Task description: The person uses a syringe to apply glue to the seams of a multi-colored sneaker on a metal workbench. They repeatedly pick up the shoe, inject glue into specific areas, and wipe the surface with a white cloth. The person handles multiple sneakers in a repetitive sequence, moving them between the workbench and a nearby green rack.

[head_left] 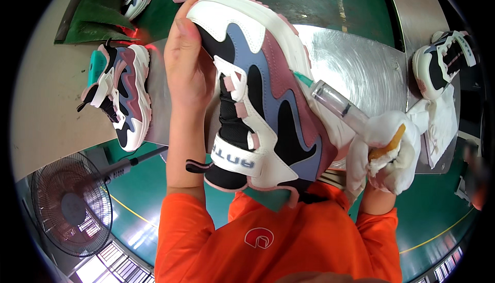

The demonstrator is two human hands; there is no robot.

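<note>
My bare left hand (186, 59) grips the toe end of a sneaker (281, 113), thumb over the upper. The sneaker has white, black, blue and mauve panels, a strap and a thick white sole. Its side faces up, with the heel end towards me. In a white glove, my right hand (384, 154) is closed around a clear syringe (340, 106). The green tip of the syringe meets the seam between the mauve upper and the sole. A yellow-brown patch shows among the gloved fingers; what it is I cannot tell.
Another sneaker (129, 95) with a teal insert lies at left. Two more are at the far left, by a green flap (95, 17). One sneaker (438, 66) stands at right, near a white cloth (442, 123). A metal plate (356, 59) lies beyond; a fan (72, 205) is lower left.
</note>
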